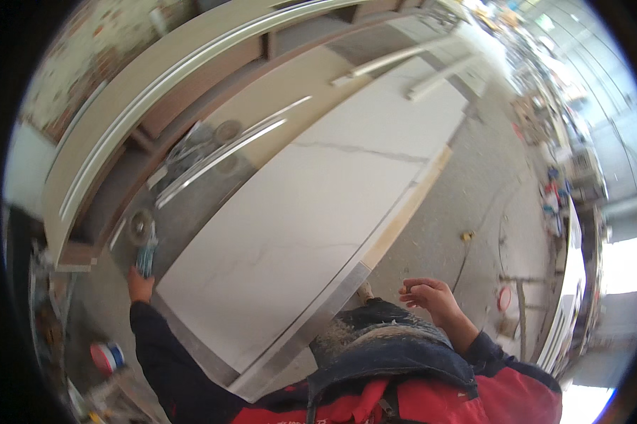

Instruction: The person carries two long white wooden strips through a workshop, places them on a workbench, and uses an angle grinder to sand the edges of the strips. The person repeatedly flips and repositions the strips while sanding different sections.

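Note:
A large white slab with grey marble-like veins [307, 201] lies in front of me, with a grey strip and a pale wood-coloured strip along its near right edge. Beyond the slab's left near corner, my left hand [141, 286] grips a teal object [146, 257] whose kind I cannot make out. My right hand [427, 297] is raised to the right of the slab, its fingers curled around a small dark object [407, 290] that is too small to name. Two pale bars [440, 79] rest at the slab's far end.
A long cabinet-like frame with compartments [201, 85] runs along the left. Thin bright strips [223, 161] and round discs [141, 225] lie between it and the slab. A cable [462, 259] crosses the floor on the right. A red and white tub [106, 358] stands lower left.

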### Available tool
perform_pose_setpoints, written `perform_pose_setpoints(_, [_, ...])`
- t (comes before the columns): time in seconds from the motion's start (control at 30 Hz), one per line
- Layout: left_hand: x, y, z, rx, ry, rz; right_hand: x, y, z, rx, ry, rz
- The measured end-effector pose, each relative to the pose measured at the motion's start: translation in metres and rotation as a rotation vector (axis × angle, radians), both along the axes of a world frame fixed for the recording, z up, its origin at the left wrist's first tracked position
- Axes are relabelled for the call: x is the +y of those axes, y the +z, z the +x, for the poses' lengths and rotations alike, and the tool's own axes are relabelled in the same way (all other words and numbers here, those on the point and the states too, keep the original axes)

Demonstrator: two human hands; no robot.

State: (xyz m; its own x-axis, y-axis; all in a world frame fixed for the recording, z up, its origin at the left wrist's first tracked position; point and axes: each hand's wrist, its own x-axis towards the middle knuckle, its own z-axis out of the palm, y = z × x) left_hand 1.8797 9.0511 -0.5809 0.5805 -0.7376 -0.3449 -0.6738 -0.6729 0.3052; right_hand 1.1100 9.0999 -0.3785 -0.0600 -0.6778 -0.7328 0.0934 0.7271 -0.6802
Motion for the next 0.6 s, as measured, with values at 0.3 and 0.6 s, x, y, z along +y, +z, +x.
perform_pose_setpoints(0.3, [0.026,0.020,0.039,-0.083,0.029,-0.146,0.050,-0.031,-0.004,0.050,-0.046,0.051])
perform_pose_setpoints(0.6, [0.326,0.123,0.055,-0.435,0.287,-0.075,0.048,-0.086,-0.045,0.038,-0.051,0.098])
